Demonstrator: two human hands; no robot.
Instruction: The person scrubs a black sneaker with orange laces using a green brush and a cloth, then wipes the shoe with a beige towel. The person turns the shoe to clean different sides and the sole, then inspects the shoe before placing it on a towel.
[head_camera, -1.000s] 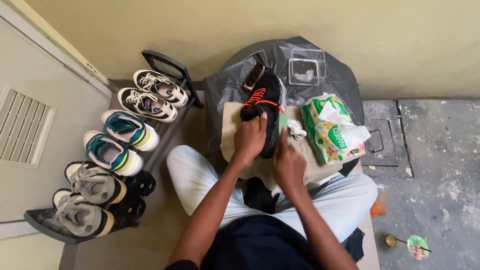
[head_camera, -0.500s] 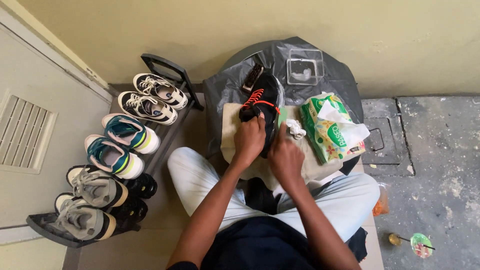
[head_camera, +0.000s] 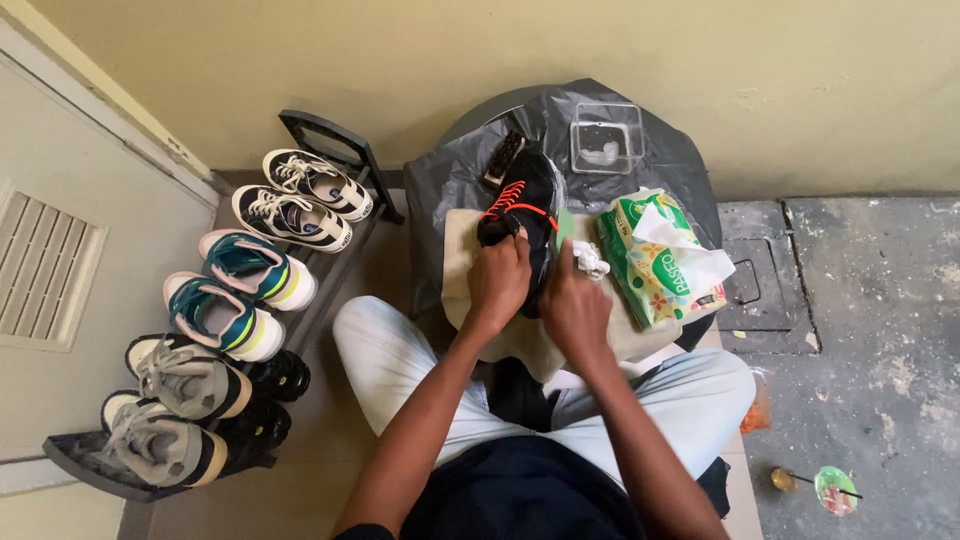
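A black sneaker with orange laces (head_camera: 520, 205) lies on a beige cloth (head_camera: 462, 262) over a low surface covered in a black plastic bag (head_camera: 450, 170). My left hand (head_camera: 498, 282) grips the sneaker's side near the laces. My right hand (head_camera: 572, 300) presses against the shoe's other side, with a crumpled white tissue (head_camera: 590, 260) at its fingertips. A green tissue pack (head_camera: 655, 258) lies just right of the shoe, one sheet sticking out.
A brush (head_camera: 503, 160) and a clear plastic box (head_camera: 606, 138) sit behind the shoe. A black shoe rack (head_camera: 330, 140) at left holds several pairs of sneakers (head_camera: 240, 290). A vented door (head_camera: 45, 270) is far left. A small green cup (head_camera: 835, 488) stands on the concrete floor.
My right hand has shifted slightly along the shoe's side with the tissue. The left hand keeps its hold on the sneaker.
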